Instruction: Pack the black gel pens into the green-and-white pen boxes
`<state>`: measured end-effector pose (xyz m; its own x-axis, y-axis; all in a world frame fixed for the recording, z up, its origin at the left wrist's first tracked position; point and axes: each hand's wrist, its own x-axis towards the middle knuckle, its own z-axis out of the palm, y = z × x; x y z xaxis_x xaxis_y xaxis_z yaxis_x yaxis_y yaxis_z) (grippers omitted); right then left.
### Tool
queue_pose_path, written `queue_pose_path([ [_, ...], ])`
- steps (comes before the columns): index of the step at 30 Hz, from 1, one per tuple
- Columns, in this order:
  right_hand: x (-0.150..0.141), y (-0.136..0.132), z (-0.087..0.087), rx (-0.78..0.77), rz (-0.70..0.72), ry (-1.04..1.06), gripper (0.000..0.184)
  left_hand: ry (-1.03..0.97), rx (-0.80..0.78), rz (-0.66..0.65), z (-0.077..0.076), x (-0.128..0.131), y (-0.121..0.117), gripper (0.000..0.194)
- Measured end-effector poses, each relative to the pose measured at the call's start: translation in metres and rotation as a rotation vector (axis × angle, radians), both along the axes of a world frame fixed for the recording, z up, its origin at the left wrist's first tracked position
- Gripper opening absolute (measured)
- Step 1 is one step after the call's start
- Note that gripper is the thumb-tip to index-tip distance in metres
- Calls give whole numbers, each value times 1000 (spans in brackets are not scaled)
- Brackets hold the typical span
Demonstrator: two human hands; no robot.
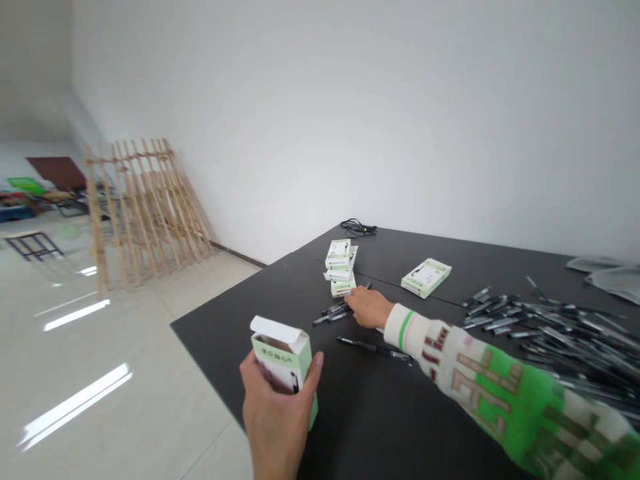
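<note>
My left hand [276, 417] is wrapped round a small white and light-green carton [304, 363] near the table's front left edge. The carton stands upright with its top flap open; whatever is inside cannot be seen. Farther forward, my right hand [369, 307] reaches down to the table with its fingers curled over a few black and clear pens [330, 313]. Their ends stick out on both sides of it, and the fingertips are partly hidden. One more pen [375, 348] lies just in front of this hand. Directly behind it is a stack of similar cartons [340, 257].
A large pile of pens [565, 340] spreads over the right of the black table [280, 287]. Another carton [427, 277] lies flat at the centre back. A black cable [357, 229] rests by the wall, clear plastic bags [617, 280] at far right. Wooden poles [145, 207] lean on the left.
</note>
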<state>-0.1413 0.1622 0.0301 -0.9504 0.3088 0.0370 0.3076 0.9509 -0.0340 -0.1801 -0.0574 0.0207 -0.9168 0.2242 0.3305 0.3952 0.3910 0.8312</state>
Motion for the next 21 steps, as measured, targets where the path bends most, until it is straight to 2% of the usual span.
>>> queue_pose_path([
  [2,2,7,-6,-21,-3,3,26,4,2,-18,-1,-1,1,76],
  [10,23,31,-12,-203,20,26,14,-2,64,-110,-3,2,8,75],
  [13,29,33,-3,-265,15,102,9,13,38,-145,-5,1,7,76],
  [15,39,28,18,-280,3,183,14,29,27,-159,-7,0,5,76],
  [17,55,16,49,-313,-3,306,21,41,25,-169,-7,1,4,74],
  [19,77,-5,86,-460,38,506,20,60,30,-181,-7,5,4,72],
  [21,99,-32,121,-572,68,616,17,98,32,-191,-7,10,4,71],
])
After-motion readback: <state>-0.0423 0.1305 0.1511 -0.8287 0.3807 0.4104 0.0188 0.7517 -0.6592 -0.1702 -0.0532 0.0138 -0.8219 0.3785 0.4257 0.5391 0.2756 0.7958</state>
